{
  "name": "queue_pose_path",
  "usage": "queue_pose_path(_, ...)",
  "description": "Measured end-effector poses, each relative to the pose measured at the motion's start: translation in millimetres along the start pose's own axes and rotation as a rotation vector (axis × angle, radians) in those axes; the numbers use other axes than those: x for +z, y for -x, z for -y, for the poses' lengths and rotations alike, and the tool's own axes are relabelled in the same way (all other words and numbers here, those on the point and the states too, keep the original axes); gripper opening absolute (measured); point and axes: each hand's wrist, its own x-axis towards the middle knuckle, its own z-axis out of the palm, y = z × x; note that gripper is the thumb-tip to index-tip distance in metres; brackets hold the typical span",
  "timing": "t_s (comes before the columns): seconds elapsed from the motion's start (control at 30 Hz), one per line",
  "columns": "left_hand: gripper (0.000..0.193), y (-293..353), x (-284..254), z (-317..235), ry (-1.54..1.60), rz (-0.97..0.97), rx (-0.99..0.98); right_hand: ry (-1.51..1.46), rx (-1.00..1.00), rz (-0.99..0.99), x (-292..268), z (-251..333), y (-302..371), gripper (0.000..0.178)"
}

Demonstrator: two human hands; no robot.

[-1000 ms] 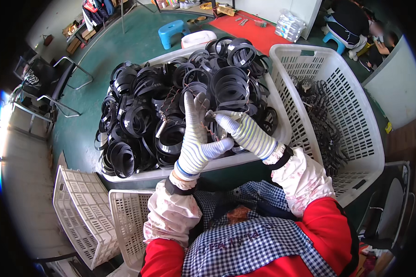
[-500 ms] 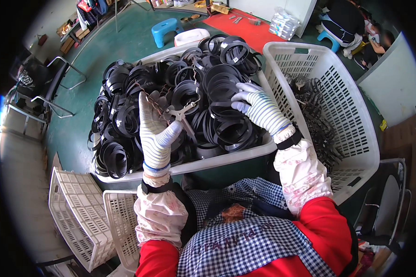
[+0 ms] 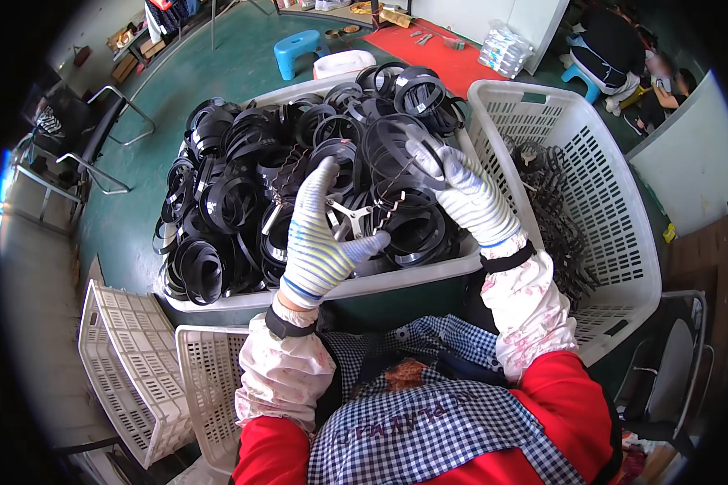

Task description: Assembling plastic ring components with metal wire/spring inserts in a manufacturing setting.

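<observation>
Head view, 12 o'clock being straight ahead: the left hand (image 3: 315, 250) stands palm toward 3 o'clock, fingertips at 12, its thumb and fingers spread in a wide C with the three-armed bracket (image 3: 350, 216) and its wires caught between them. The right hand (image 3: 469, 194) reaches toward 11, fingers closed on the edge of a tilted black ring (image 3: 390, 149) above the ring pile (image 3: 234, 194). Between the hands lies a narrow gap over the pile. The tray rim (image 3: 234, 301) passes near the left wrist at 6 o'clock; the basket (image 3: 623, 283) wall is just beside the right hand at 3. Half a second ago the right fingers were flatter, and the hands were wider apart.
</observation>
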Motion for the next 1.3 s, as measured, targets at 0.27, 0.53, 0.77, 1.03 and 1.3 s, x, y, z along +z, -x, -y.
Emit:
queue_pose_path(0.27, 0.108, -2, 3, -15, -0.474, 0.102, 0.182, 0.309, -0.062, 0.356, 18, 15, 7, 0.022)
queue_pose_path(0.53, 0.098, -3, 11, -17, -0.601, 0.196, 0.275, 1.016, 0.075, 0.452, 32, 18, 9, 0.016)
queue_pose_path(0.77, 0.074, -7, -2, -6, 0.297, 0.075, -0.085, 0.513, -0.309, 0.041, 23, 16, 4, 0.078)
queue_pose_path(1.03, 0.050, -6, -6, 3, 0.827, -0.052, -0.365, 0.964, -0.271, 0.192, 33, -2, 5, 0.109)
queue_pose_path(1.3, 0.053, -5, -12, 7, 0.850, 0.084, -0.395, 0.973, -0.332, 0.177, 44, 20, 7, 0.092)
